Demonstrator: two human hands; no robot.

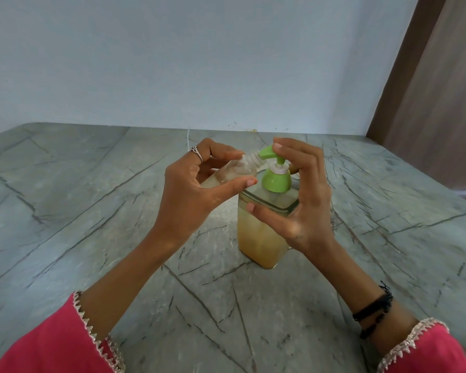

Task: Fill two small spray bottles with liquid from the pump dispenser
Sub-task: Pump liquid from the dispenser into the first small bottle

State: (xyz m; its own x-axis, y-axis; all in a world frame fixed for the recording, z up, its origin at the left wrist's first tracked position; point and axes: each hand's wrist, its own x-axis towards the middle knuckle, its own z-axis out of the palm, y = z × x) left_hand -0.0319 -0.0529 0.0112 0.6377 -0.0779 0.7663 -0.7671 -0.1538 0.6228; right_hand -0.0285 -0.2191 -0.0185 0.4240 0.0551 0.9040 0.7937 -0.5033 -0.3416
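At frame centre, on a grey veined stone countertop [92,211], stands a square clear pump dispenser [264,232] of yellowish liquid with a green pump head [273,168]. Left hand [189,195] pinches a small clear plastic spray bottle [234,172], capless, tilted, its threaded neck touching the green spout, just left of the pump. Yellowish liquid shows inside it. Right hand [304,205] sits at the dispenser's right, fingers loosely spread, a fingertip on top of the pump head, thumb near the dispenser's shoulder. Pink trimmed sleeves [51,343] at both lower corners; black bracelets [374,310] on right wrist, silver ring [197,153] on left hand. Pale blue wall [172,63] fills the upper frame.
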